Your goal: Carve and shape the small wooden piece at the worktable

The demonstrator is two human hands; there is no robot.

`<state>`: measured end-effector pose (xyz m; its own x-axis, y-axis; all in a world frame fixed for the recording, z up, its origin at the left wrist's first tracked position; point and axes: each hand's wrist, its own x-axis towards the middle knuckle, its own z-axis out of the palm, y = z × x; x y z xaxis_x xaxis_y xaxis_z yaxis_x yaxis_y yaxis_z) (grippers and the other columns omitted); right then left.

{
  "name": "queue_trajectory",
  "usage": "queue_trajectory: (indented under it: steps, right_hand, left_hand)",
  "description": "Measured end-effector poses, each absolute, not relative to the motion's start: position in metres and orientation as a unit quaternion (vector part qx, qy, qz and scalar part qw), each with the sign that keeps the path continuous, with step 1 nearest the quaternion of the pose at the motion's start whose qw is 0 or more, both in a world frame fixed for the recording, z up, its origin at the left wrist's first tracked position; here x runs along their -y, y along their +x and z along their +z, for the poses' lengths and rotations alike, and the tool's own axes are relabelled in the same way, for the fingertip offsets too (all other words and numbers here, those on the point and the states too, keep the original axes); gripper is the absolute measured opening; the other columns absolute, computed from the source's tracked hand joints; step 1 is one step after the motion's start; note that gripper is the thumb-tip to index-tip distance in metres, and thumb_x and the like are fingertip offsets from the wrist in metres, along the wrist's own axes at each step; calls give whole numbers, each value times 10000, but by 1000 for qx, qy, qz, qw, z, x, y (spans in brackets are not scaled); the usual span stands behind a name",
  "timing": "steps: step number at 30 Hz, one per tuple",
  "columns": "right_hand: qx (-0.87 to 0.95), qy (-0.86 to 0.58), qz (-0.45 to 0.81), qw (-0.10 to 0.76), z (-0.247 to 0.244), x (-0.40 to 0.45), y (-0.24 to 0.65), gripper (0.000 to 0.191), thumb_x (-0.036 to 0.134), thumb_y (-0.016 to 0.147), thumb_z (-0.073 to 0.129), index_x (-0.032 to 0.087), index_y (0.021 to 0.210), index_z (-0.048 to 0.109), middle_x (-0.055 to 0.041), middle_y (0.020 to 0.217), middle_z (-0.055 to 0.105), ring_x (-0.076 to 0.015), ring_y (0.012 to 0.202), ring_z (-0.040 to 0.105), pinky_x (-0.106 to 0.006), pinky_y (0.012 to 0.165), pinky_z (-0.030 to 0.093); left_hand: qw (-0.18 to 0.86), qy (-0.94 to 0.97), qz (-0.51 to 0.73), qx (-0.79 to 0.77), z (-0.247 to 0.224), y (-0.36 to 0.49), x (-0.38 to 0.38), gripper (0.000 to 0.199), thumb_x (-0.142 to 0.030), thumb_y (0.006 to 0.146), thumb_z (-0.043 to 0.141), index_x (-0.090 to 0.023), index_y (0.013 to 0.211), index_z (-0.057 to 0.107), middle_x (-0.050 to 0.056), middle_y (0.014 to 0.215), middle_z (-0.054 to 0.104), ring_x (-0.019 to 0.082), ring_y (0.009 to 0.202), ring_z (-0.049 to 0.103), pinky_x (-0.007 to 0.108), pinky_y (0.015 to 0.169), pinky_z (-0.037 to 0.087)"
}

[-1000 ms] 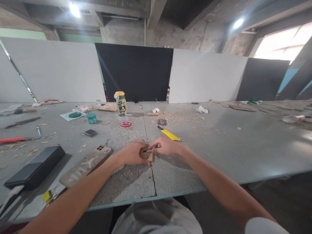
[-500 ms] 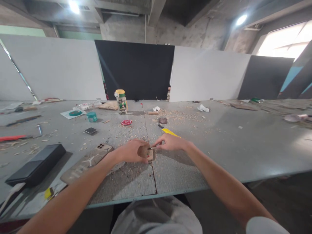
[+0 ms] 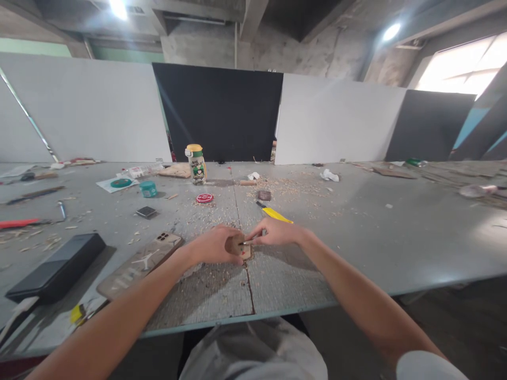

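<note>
My left hand is curled around a small pale wooden block near the table's front edge, its thumb low on the near side. The block has a small red mark on its face. From the right, my right hand pinches a thin metal-tipped carving tool, whose tip meets the block between the two hands. Most of the tool is hidden by the fingers, so its exact kind does not show. Just beyond my right hand lies a yellow utility knife.
Left of my forearm are a phone in a case and a black power bank with a cable. Farther back stand a yellow-lidded bottle and a teal jar, near a red disc. Wood chips litter the grey table.
The tool and the fingers of my right hand have shifted slightly against the block. Both hands keep their hold; the whole view has moved a little.
</note>
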<state>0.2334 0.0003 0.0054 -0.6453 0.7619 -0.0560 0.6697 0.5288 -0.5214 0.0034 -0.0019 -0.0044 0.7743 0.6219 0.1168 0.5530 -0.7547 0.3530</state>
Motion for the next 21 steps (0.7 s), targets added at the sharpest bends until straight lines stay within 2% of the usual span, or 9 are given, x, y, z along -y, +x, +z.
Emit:
queue_trajectory:
  steps: [3,10,15,18,21]
  right_hand:
    - [862,-424,264,86,7,-1,238,306,271,823,623,231,1091,766,-28,958,759,-162,785,615,-251,679,423]
    - [873,-408,235,123,-9,-4,225,332,245,823,603,228,1118,754,-30,865,760,-144,701,586,-251,636,399]
    - [866,-413,263,98,4,0,232,319,252,830,612,213,1112,757,-46,960,761,-157,788,625,-247,695,432]
    - [858,-427,273,80,12,1,240,311,270,834,622,198,1103,760,-43,932,762,-160,783,622,-248,684,431]
    - [858,-427,272,89,10,0,241,308,282,832,626,190,1091,765,-42,893,760,-165,761,616,-252,667,427]
  left_hand:
    - [157,928,115,-318,-4,3,3,412,-542,670,738,-205,877,622,14,831,627,200,801,564,274,694,333]
    - [143,929,112,-323,-8,4,-1,414,-551,667,734,-185,741,555,-23,675,509,147,657,464,255,599,279]
    - [148,926,102,-331,-7,2,-1,439,-573,673,723,-195,873,623,18,815,616,199,784,550,273,673,331]
    - [155,923,103,-336,-5,2,1,473,-587,670,721,-210,945,640,40,907,650,234,871,579,285,715,353]
    - [165,921,106,-336,-5,2,2,470,-579,668,726,-210,946,640,42,915,655,242,892,588,290,732,362]
